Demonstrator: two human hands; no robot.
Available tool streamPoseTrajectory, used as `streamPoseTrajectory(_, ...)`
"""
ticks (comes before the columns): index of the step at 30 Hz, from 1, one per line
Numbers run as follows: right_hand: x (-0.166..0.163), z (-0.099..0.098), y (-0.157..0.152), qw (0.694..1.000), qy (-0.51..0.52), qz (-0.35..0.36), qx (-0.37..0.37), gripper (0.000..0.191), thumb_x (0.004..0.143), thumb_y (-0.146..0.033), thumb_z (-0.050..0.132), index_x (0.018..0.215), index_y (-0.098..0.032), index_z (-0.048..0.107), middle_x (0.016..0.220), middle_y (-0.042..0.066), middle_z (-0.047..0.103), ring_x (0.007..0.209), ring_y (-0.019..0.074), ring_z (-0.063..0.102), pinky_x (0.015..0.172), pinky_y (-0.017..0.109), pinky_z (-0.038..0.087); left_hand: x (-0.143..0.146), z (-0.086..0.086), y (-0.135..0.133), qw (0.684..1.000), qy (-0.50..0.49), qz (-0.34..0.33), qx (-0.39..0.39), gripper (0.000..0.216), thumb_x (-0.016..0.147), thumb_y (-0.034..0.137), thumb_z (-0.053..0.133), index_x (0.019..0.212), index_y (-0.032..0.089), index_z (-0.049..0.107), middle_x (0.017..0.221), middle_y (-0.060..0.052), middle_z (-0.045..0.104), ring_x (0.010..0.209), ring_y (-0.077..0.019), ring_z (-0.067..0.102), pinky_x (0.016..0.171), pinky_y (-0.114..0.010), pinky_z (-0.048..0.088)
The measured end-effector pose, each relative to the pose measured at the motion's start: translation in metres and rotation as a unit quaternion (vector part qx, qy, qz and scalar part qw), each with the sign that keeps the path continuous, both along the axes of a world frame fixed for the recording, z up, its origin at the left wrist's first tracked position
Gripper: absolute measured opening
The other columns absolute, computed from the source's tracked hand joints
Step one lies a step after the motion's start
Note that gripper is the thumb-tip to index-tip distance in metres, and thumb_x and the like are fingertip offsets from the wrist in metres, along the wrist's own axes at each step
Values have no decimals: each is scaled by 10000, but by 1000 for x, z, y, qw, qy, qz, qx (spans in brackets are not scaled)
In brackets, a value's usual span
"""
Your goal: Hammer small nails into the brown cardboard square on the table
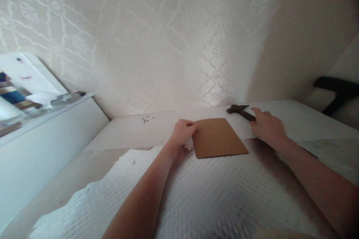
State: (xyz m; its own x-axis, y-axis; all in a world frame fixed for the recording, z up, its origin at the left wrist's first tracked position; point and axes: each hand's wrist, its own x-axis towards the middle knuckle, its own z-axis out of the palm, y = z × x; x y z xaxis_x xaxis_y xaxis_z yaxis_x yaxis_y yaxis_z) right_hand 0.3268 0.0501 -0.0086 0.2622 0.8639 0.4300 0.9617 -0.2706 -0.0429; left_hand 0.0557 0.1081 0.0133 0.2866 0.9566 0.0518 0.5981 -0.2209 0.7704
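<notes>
A flat brown board (218, 143), which looks like cardboard, lies in front of me with rows of small dark dots near its far left part. At its left edge my left hand (183, 130) is closed in a pinch, holding a small thin nail (198, 129) against the board. To the right, my right hand (267, 125) is closed over the handle of a hammer (238, 109). The hammer's dark head rests on the white surface, pointing away from me. Part of its handle is hidden under the hand and forearm.
Several loose nails (145, 119) lie at the back left by the wall. One more nail (134, 162) is on the white bubble wrap (117, 179) under my arms. A white cabinet (50, 134) with clutter stands left. A black chair part (336, 86) shows at right.
</notes>
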Motion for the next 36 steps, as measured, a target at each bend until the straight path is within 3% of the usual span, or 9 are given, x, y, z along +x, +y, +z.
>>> streamPoseTrajectory(6,-10,16,-4,998,19,19,53,482,857,-206,434,1330,-117,441,1014,185,564,738,320,621,588,422,475,1,-1,1,1000,-13,-6,-8,238,754,190,539,863,145,746,877,-41,724,878,-168,643,814,-254,464)
streamPoseTrajectory(11,-27,24,-6,982,26,139,126,476,883,-227,425,1354,-162,430,1077,151,541,824,285,608,652,407,505,3,-3,3,1000,-16,-2,-6,205,753,170,541,816,157,736,864,-41,723,855,-156,641,803,-241,469)
streamPoseTrajectory(18,-47,18,-6,947,18,300,114,450,863,-97,361,1281,-166,513,1172,109,572,1017,241,569,818,357,497,3,-8,7,998,-56,11,4,183,745,162,556,858,144,699,877,-69,716,822,-160,644,759,-242,479)
streamPoseTrajectory(36,-56,24,-13,933,15,345,105,488,826,-52,363,1243,-197,571,1136,78,632,1013,242,570,858,384,483,4,-5,5,999,-41,14,-3,234,754,145,527,923,136,689,881,-75,715,800,-179,648,739,-268,483)
